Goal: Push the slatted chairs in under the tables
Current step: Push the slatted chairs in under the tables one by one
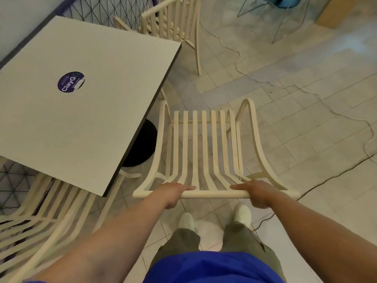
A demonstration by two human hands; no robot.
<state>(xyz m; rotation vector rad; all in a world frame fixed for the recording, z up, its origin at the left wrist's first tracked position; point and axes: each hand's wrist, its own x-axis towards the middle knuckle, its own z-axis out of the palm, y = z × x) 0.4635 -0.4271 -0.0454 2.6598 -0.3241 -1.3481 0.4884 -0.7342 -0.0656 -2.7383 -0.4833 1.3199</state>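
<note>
- Pale tiled floor [289, 111], crossed by thin cables [344, 117] running from the top centre down to the right edge.
- Square light-grey table [85, 119] with a dark edge, at left; round black base [142, 144] showing under its right side.
- Slatted chair [204, 144] of pale wood in the centre, just right of the table's near corner, seat wholly clear of the tabletop and not under it; seat front pointing away from the camera, top rail of the back nearest.
- Second slatted chair [47, 205] at lower left, partly tucked beneath the table's near edge.
- Third slatted chair [173, 19] beyond the table's far corner, by the black wire-mesh panel [106, 11].
- Olive trousers [240, 242] and blue garment [208, 268] at bottom centre, white shoes [242, 215] on the tiles behind the centre chair.
- Left hand [173, 193] closed over the top rail left of centre, fingers wrapped over it, thumb lying along it.
- Right hand [257, 194] closed over the same rail right of centre, same wrap.
- Round purple sticker [71, 81] reading "ClayG" on the tabletop.
</note>
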